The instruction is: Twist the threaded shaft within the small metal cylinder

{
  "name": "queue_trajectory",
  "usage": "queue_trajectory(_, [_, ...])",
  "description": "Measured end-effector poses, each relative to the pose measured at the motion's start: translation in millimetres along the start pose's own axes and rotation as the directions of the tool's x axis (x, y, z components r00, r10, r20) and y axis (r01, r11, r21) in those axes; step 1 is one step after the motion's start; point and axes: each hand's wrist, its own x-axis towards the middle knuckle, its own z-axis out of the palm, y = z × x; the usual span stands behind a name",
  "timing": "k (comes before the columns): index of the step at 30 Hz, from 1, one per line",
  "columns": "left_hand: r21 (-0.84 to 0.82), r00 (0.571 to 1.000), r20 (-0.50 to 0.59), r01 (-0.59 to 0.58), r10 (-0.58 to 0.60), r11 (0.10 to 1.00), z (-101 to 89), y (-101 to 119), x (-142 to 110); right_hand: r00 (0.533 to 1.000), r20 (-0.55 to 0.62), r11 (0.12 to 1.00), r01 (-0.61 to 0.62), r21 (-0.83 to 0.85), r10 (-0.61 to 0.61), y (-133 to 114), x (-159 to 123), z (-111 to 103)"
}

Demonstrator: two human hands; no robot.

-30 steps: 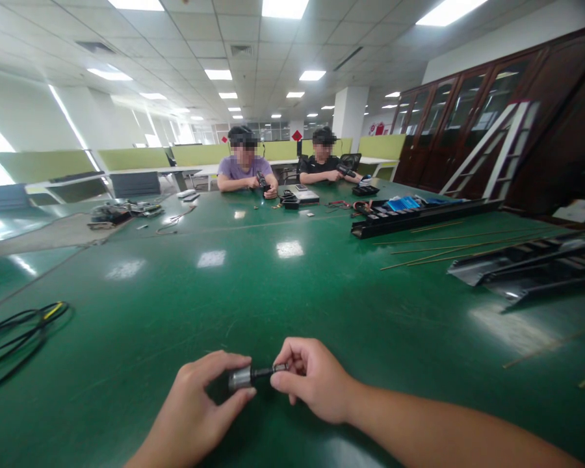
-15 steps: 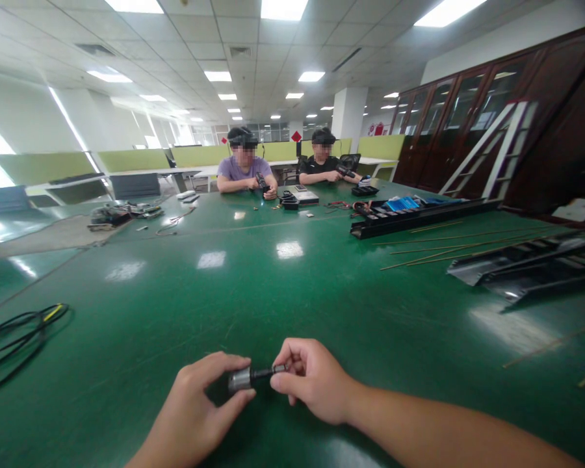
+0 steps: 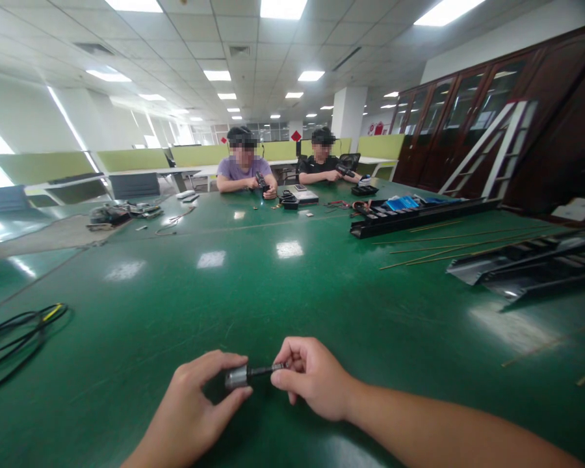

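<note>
the forearms (image 3: 468, 432) run off the bottom edge, fingers (image 3: 295, 364) hide the end of the metal cylinder (image 3: 234, 377), and the far tabletop parts (image 3: 268, 207) are too small to tell.

Left hand (image 3: 195, 396) pinches a silver metal cylinder (image 3: 236, 377); right hand (image 3: 314, 377) grips its black stem (image 3: 266, 371), both over the green bench (image 3: 127, 312). Coiled black cable (image 3: 14, 338) lies left. Co-worker in purple (image 3: 241, 170) and co-worker in black (image 3: 319, 166) sit at the far end.
</note>
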Motion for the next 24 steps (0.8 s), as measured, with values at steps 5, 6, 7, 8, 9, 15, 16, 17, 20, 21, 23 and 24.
queue_trajectory(5, [0.017,1.0,-0.007,0.007,-0.007,1.0,0.2,-3,-2,1.0,0.003,1.0,-0.005,0.029,0.005,0,1,0])
queue_trajectory(6, [0.022,1.0,-0.008,0.012,-0.011,1.0,0.4,-3,-2,1.0,0.006,0.999,-0.009,0.035,0.009,0,1,-1])
queue_trajectory(7, [0.025,1.0,-0.01,0.013,-0.013,1.0,0.6,-4,-3,1.0,0.007,0.999,-0.011,0.04,0.011,0,1,-1])
queue_trajectory(8, [0.026,1.0,-0.014,0.014,-0.013,1.0,0.8,-4,-3,1.0,0.009,0.999,-0.013,0.045,0.013,0,2,-1])
queue_trajectory(9, [0.026,1.0,-0.017,0.014,-0.014,1.0,1.0,-5,-3,1.0,0.009,0.999,-0.016,0.049,0.015,0,2,-2])
queue_trajectory(15, [0.027,0.999,-0.029,0.021,-0.02,0.999,0.6,-7,-2,1.0,0.012,0.998,-0.017,0.064,0.016,-1,3,-2])
queue_trajectory(16, [0.027,0.999,-0.035,0.02,-0.02,0.999,0.4,-7,-2,1.0,0.013,0.998,-0.017,0.066,0.016,-1,3,-2])
queue_trajectory(17, [0.027,0.999,-0.038,0.021,-0.02,0.999,0.3,-7,-2,1.0,0.013,0.998,-0.017,0.067,0.016,-1,3,-3])
queue_trajectory(20, [0.021,0.999,-0.022,0.031,-0.031,0.999,0.0,-8,-2,1.0,0.01,0.997,-0.011,0.074,0.01,-1,3,-3])
queue_trajectory(21, [0.019,0.999,-0.015,0.042,-0.041,0.999,-0.1,-9,-2,1.0,0.01,0.997,-0.007,0.079,0.006,-1,2,-3])
queue_trajectory(23, [0.014,0.997,-0.009,0.075,-0.075,0.997,-1.0,-10,-1,1.0,0.013,0.997,0.0,0.082,-0.001,0,2,-3])
queue_trajectory(24, [0.012,0.995,-0.013,0.101,-0.1,0.995,-2.1,-11,0,1.0,0.015,0.997,0.002,0.077,-0.004,0,2,-2])
